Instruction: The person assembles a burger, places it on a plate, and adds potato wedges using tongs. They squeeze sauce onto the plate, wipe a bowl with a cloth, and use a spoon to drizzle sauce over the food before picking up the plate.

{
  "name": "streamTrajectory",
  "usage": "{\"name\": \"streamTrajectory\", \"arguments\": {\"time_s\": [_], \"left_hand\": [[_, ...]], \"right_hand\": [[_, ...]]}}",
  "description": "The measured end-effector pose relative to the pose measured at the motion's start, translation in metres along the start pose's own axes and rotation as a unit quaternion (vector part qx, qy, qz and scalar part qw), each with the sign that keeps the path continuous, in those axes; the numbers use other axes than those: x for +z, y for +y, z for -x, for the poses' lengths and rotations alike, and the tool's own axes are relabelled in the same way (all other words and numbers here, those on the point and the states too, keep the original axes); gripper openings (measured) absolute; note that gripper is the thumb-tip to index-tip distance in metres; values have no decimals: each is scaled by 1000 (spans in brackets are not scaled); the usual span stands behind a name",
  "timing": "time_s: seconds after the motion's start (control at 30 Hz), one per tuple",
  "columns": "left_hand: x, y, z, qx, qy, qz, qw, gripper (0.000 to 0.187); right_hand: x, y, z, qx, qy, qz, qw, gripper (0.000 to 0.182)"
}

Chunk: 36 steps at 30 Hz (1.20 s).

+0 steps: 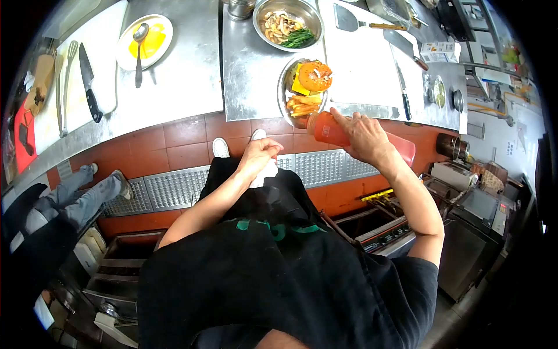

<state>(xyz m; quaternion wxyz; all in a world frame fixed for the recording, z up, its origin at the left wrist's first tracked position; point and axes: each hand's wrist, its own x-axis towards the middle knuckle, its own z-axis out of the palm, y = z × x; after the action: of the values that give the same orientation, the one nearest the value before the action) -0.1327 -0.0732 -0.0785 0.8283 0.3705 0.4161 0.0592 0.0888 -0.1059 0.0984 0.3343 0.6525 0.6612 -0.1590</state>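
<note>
Gripping a red bottle (330, 129), the right hand (366, 138) faces palm-down.

Tilted red bottle (332, 130) near fries (303, 106)

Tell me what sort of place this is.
Probably a restaurant kitchen: a long stainless-steel counter, a black-handled steel knife on a white cutting board, and a golden-bunned burger on an oval silvery plate.

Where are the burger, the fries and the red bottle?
Burger (314, 78): head view, on the bun.
Fries (303, 106): head view, middle of the pile.
Red bottle (333, 130): head view, side of its body.
</note>
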Motion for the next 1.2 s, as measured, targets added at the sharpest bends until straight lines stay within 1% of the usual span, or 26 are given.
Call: {"name": "streamTrajectory", "arguments": {"time_s": [0.13, 0.2, 0.33, 0.4, 0.47, 0.67, 0.8, 0.83, 0.9, 0.93, 0.97, 1.0, 1.03, 1.07, 1.1, 1.17, 1.2], "left_hand": [[-7, 0, 3, -9, 0, 12, 1000, 12], [-9, -1, 5, -5, 13, -3, 1000, 11], [-13, -11, -1, -7, 5, 17, 1000, 11], [-12, -6, 1, -27, 13, 25, 999, 11], [-13, -8, 0, -26, 12, 26, 999, 11], [-13, -5, 0, -21, 13, 10, 1000, 11], [-13, -6, -1, -20, 13, 3, 1000, 12], [-12, -7, -2, -21, 12, 4, 1000, 12], [-9, -9, -6, 53, 35, -35, 997, 10], [-7, -2, -5, 52, 34, -34, 997, 10], [-3, 12, -2, 107, 105, -124, 981, 7], [1, 24, 0, 161, 174, -212, 948, 5], [5, 32, -1, 161, 173, -210, 949, 5], [9, 40, -2, 235, 224, -265, 908, 4], [12, 46, -4, 305, 273, -317, 856, 5], [18, 53, -6, 312, 269, -315, 855, 8], [20, 54, -6, 332, 273, -330, 841, 9]], "right_hand": [[-4, -4, -3, 8, 4, -5, 1000, 79], [-4, -4, -4, 8, 2, -7, 1000, 77], [-8, -3, -6, 1, -16, 2, 1000, 73], [-11, -4, -6, 0, -19, 7, 1000, 71], [-14, -5, -5, 0, -11, 17, 1000, 70], [-18, -6, -9, 4, -41, 25, 999, 68], [-17, -4, -8, 4, -39, 22, 999, 70], [-17, -3, -7, 1, -25, 16, 1000, 72], [-18, 1, -2, -1, -12, 12, 1000, 74], [-21, 5, 4, -5, -15, -19, 1000, 75], [-22, 9, 9, -8, -19, -49, 999, 77], [-20, 12, 14, -6, -22, -48, 999, 77], [-19, 16, 19, 9, -29, -69, 997, 78], [-19, 17, 24, 25, -36, -90, 995, 79], [-19, 17, 28, 26, -36, -90, 995, 79], [-19, 18, 35, 64, -67, -95, 991, 80], [-17, 19, 37, 67, -66, -98, 991, 80]]}}
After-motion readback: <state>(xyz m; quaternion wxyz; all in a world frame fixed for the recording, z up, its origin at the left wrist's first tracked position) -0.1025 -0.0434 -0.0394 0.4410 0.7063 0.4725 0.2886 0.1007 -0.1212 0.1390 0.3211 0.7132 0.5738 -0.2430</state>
